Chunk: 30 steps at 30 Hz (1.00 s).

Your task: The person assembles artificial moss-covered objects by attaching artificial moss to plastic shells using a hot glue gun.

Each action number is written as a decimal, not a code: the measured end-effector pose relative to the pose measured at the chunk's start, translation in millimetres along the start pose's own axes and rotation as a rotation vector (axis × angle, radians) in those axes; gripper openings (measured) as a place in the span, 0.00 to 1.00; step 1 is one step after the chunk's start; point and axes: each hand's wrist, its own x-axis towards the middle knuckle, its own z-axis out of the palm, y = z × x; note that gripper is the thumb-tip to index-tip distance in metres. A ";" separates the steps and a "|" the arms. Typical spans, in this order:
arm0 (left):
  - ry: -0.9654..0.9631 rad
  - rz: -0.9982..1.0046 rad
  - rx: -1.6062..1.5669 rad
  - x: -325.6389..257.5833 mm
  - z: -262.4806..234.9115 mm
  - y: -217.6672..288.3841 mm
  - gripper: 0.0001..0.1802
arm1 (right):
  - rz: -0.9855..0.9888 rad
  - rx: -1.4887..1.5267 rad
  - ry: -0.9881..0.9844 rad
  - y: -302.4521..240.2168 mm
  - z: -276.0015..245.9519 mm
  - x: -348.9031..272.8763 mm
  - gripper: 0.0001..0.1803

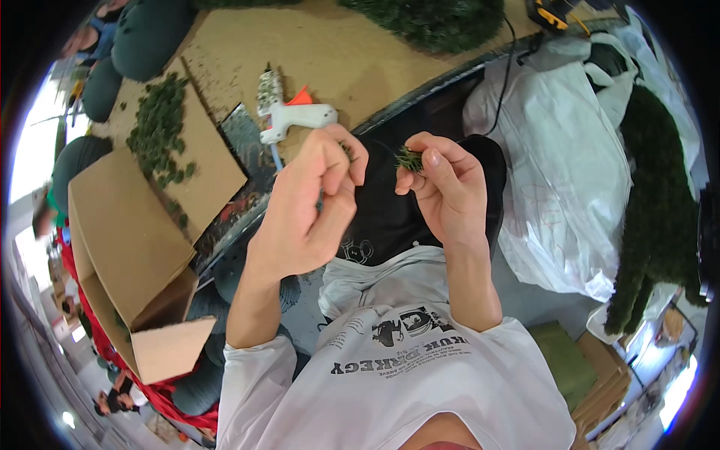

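Between the thumb and fingers of my right hand (450, 184) is pinched a small tuft of artificial greenery (409, 159). My left hand (311, 199) is raised beside it with the fingers curled closed. A speck of greenish brown shows between those fingers, too little to name. The two hands are apart, above my lap. Just beyond my left hand, a white hot glue gun (304, 118) with an orange trigger lies on the table. Farther left, many loose green tufts (159, 127) are heaped on a cardboard sheet (214, 176).
An open cardboard box (131, 225) stands at the left, with dark rounded grey shapes (154, 37) around it. Dark green foliage (435, 22) lies on the far table (247, 34). White plastic bags (555, 165) and a long green furry piece (656, 202) fill the right side.
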 end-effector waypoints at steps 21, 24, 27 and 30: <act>-0.186 -0.164 0.062 58.6 1.6 -25.5 0.16 | -0.166 -0.040 0.028 14.7 0.8 23.3 0.12; -0.164 -0.210 0.099 76.2 -17.8 -28.3 0.15 | -0.175 -0.052 0.066 11.0 -10.6 31.6 0.11; -0.153 -0.274 0.022 106.9 -41.2 -34.4 0.13 | -0.205 -0.078 0.199 3.1 -3.7 34.8 0.10; -0.129 -0.241 0.056 130.7 -43.4 -19.1 0.12 | -0.170 -0.118 0.159 -3.6 -14.6 39.2 0.11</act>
